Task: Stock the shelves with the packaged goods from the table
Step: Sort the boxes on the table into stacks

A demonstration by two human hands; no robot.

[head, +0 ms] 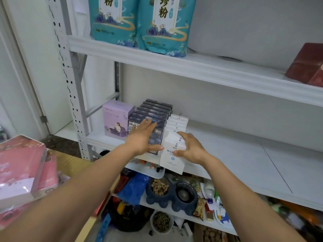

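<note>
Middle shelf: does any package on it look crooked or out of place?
Yes. The front white box, gripped by the right hand, is tilted and sticks out past the front edge of the middle shelf, unlike the straight row of white boxes behind it. The dark boxes under the left hand stand in line.

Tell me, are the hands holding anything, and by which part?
The right hand grips the white box by its upper right edge. The left hand holds nothing, lying flat against the dark boxes.
</note>
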